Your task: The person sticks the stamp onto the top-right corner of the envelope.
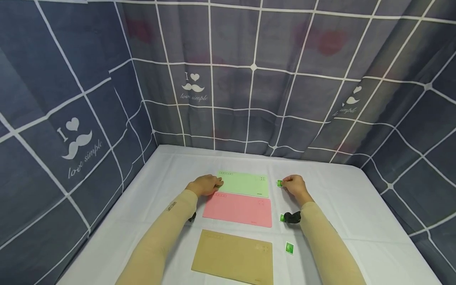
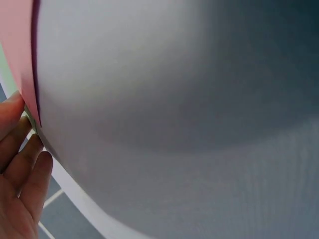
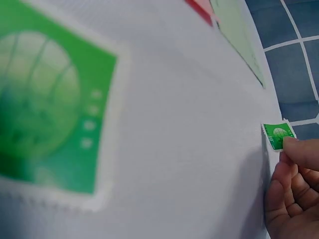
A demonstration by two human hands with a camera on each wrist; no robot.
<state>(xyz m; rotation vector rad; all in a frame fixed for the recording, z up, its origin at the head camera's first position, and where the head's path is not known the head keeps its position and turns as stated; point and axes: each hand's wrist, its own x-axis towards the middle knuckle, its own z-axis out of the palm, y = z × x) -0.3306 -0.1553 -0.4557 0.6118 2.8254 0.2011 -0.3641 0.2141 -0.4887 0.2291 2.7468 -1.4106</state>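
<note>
So far just one green postage stamp (image 3: 277, 132) is pinched, by the right hand (image 1: 295, 187), two loose stamps (image 1: 289, 248) are left on its near side, and the light-green envelope (image 1: 244, 185) is gripped edge-on by the left hand (image 1: 204, 185), no envelope visibly stamped yet.

Pale green envelopes (image 1: 244, 185): one
Pink envelopes (image 1: 236, 209): one
Tan envelopes (image 1: 232, 256): one
Green postage stamps (image 1: 289, 248): three
Hands (image 1: 206, 185): two

Right wrist view blurs and crops 1 green stamp (image 3: 47, 107)
</note>
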